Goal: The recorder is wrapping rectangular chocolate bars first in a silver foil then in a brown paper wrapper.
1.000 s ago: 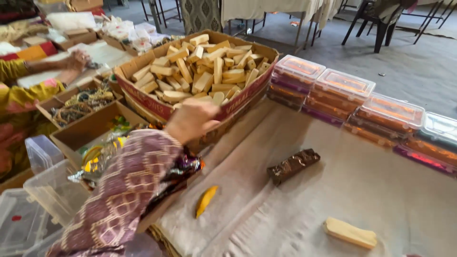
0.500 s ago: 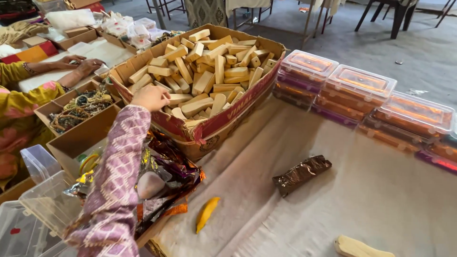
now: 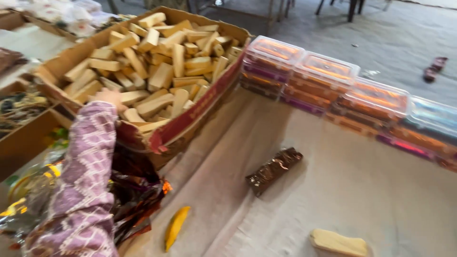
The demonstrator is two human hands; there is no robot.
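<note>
My left hand (image 3: 107,97), in a purple patterned sleeve, reaches into the near left corner of a big cardboard box (image 3: 190,118). The box is heaped with pale tan bars (image 3: 162,76), and the fingers rest among them. Blur hides whether they grip one. My right hand is out of view. On the grey cloth (image 3: 362,190) lie a dark brown wrapped bar (image 3: 273,170), a yellow wrapper (image 3: 176,227) and one loose tan bar (image 3: 339,242).
Stacks of clear lidded plastic boxes (image 3: 323,76) with orange and purple contents line the cloth's far edge. Crumpled shiny brown wrappers (image 3: 138,190) lie under my arm. A smaller cardboard box (image 3: 21,135) stands at the left. A dark wrapped bar (image 3: 433,69) lies on the floor beyond.
My left hand has moved from the box's front rim leftwards and down among the bars at its near left corner. The view has swung closer to the box.
</note>
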